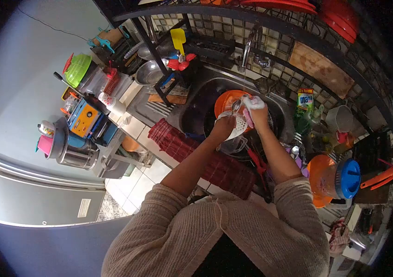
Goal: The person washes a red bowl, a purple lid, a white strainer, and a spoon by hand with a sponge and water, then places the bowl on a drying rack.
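Over the sink, my left hand (224, 125) is closed at a white perforated basket (241, 126); its fingers are partly hidden. A metal spoon (236, 105) shows just above that hand, close to the basket's upper edge. My right hand (259, 114), covered in white foam, is closed around a pink sponge (248, 118) beside the basket. Behind both hands lies an orange bowl (224, 100) in the sink. A clear plastic container (233, 145) sits below the basket, near a red-handled utensil (257, 161).
The metal sink (192, 121) has a tap (248, 48) at its back. A dark red cloth (178, 144) lies along the front edge. Right of the sink stand a green detergent pack (304, 102) and a blue-lidded jug (347, 178). A black rack (270, 23) spans overhead.
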Demonstrator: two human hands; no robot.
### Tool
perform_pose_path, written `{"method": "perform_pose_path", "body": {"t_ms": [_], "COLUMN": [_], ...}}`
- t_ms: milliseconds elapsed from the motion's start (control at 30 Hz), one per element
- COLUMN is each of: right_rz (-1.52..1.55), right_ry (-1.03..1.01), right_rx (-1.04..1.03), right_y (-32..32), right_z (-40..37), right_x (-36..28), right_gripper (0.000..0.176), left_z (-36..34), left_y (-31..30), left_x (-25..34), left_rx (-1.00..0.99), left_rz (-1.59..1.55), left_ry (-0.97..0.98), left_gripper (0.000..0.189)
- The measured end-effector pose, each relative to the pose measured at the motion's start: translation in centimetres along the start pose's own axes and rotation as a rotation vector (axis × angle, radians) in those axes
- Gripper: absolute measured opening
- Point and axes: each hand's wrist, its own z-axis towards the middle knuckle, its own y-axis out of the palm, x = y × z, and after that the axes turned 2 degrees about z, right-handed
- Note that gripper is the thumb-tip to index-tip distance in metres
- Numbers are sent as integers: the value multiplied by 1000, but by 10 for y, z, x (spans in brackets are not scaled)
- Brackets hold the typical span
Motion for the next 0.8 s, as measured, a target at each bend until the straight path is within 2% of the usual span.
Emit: {"method": "perform_pose_path", "body": {"t_ms": [67, 100, 167, 200, 233, 300, 333, 400, 433, 467, 500, 533, 567, 600, 633, 700, 733, 767, 800], "right_rz": [-253, -252, -351, -352, -349, -348, -432, -514, -673, -832, -833, -780, -726, -444, -445, 208, -181, -332, -492], "right_ry": [-172, -171, -274, -274, -318, -364, -352, -343, -465, -585, -585, -469, -354, -210, -211, -447, -659, -737, -936], "right_rx": [-95, -94, -256, -255, -298, -340, -360, -378, -474, -569, -566, -464, -366, -322, -327, -222, -14, 70, 142], "right_y": [-12, -18, -30, -34, -37, -42, -44, -47, -49, -50, -53, -54, -56, -58, -52, -34, -21, -7, 8], "right_z": [4, 9, 21, 23, 21, 15, 10, -4, -13, -17, -12, -7, -2, 1, 7, 24, 12, -16, -39], "right_x": [5, 8, 11, 12, 9, 2, -4, -13, -17, -18, -13, -10, -6, -2, 5, 23, 17, 2, -15], "right_gripper": [24, 24, 26, 26, 28, 31, 32, 34, 32, 30, 30, 27, 25, 32, 32, 48, 63, 68, 65], "left_z": [4, 3, 0, -1, -2, -4, -4, -3, 1, 1, 0, -5, -6, -6, -1, 1, 1, 0, -3], "left_y": [0, 4, -15, -10, -5, 5, 4, -2, -5, -4, -3, -2, -2, -2, -1, 7, 15, 20, 17], "left_x": [-10, -13, 21, 17, 14, 6, 8, 10, 6, 4, 2, 5, 7, 9, 7, 1, -3, -5, 8], "left_rx": [166, 165, -309, -310, -230, -144, -247, -349, -389, -414, -427, -306, -244, -173, -244, -315, -185, -46, -48], "left_rz": [325, 324, -402, -403, -283, -161, -234, -304, -556, -683, -805, -721, -679, -631, -655, -667, -162, 339, 338], "left_ry": [520, 520, -405, -403, -135, 133, 3, -125, -356, -468, -587, -300, -158, -21, -278, -536, -127, 283, 287], "left_gripper": [33, 33, 10, 10, 11, 13, 13, 14, 13, 13, 14, 23, 29, 37, 21, 19, 18, 17, 17]}}
